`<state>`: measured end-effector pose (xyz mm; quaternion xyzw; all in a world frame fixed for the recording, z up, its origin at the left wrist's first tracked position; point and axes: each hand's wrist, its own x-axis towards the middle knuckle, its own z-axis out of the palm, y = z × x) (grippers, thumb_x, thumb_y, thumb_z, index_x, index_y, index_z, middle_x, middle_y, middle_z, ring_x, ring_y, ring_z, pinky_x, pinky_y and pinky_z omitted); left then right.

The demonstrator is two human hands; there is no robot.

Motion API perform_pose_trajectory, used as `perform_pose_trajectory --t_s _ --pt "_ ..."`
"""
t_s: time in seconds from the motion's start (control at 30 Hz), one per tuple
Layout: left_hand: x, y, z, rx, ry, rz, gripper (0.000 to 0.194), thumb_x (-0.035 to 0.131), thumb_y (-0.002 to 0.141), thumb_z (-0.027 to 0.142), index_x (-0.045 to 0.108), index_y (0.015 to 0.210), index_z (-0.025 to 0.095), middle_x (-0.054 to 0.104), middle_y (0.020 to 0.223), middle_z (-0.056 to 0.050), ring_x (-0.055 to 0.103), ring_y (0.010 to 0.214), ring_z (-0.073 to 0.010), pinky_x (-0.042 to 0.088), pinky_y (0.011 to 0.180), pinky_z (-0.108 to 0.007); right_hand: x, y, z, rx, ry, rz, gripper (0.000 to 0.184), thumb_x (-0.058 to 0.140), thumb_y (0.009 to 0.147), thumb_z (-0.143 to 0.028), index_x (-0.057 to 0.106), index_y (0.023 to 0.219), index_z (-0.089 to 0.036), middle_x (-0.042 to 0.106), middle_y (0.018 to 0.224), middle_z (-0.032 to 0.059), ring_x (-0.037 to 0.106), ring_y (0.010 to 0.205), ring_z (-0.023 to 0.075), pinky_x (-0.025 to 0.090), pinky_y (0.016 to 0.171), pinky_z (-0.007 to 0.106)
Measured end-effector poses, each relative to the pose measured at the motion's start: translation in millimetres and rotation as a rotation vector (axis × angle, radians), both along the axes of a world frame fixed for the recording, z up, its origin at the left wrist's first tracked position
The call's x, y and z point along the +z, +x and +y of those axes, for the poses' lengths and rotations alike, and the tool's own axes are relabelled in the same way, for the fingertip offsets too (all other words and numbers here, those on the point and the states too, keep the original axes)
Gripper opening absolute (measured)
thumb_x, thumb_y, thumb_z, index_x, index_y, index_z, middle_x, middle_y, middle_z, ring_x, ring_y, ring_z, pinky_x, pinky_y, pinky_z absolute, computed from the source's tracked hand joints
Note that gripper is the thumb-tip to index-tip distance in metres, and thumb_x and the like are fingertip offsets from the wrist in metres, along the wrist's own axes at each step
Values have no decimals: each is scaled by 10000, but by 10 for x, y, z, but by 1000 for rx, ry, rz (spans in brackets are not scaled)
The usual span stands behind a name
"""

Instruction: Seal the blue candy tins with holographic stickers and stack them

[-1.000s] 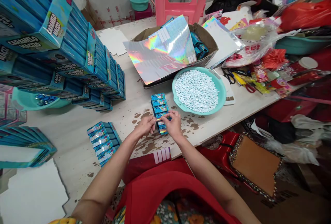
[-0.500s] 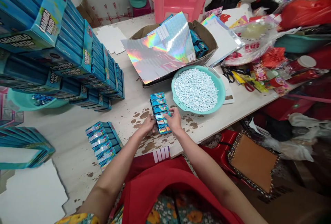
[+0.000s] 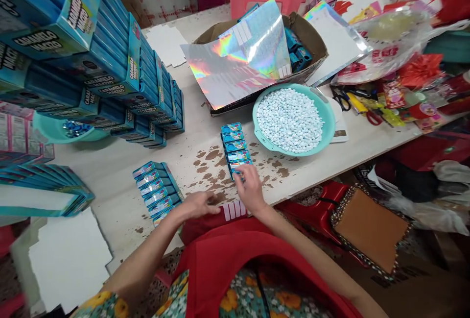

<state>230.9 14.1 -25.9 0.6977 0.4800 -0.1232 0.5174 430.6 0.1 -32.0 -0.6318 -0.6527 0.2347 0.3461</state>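
A row of several small blue boxes (image 3: 235,146) with round windows and printed tops lies on the table. My right hand (image 3: 251,188) is at the row's near end, fingers bent down over the last box; whether a sticker is between them is hidden. My left hand (image 3: 201,204) is apart from the row, close to the table's front edge, with thumb and fingers spread and nothing visible in it. Beside it, pale rectangular stickers (image 3: 235,210) show against red material. A second row of blue boxes (image 3: 156,193), with shiny labels on their ends, lies to the left.
Right of the row stands a turquoise basin (image 3: 259,136) of small pale-blue candies. Behind is a cardboard box (image 3: 319,46) with a holographic sheet (image 3: 238,58) across it. Stacked blue display boxes (image 3: 110,63) rise at left. Scissors (image 3: 343,100) lie at right.
Both hands were around the blue row; my left hand has moved off it toward the table edge. My right hand has slid to the row's near end. The view has shifted slightly.
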Motion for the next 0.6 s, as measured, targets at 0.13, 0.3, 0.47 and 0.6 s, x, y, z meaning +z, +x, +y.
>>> perform_pose_trajectory --t_s 0.13,0.3,0.47,0.6 --pt "-195 -115 -310 65 70 51 233 439 830 301 613 729 182 592 677 -23 507 651 -160 292 576 -234 -199 -224 -492 400 -129 -77 300 527 840 -184 544 1137 -224 561 1048 95 508 1018 228 470 856 379" --pt "-409 -96 -292 123 30 50 235 423 816 266 583 678 163 547 621 -10 456 605 -136 276 561 -222 -450 -268 -639 625 -122 -265 481 564 815 -158 448 1281 -195 530 1226 125 476 1106 254 462 902 418" --pt "-453 -129 -224 153 -25 17 219 420 779 226 602 678 158 552 607 0 451 591 -126 278 547 -214 -442 -230 -644 674 -44 -285 346 562 823 -165 536 1166 -202 510 1282 107 455 1166 238 446 905 400" --pt "-472 -110 -232 135 14 91 217 425 786 224 616 703 163 593 658 -15 503 640 -140 296 566 -218 -369 -247 -646 656 -44 -325 85 545 846 -192 603 908 -192 624 990 87 538 955 213 449 789 354"
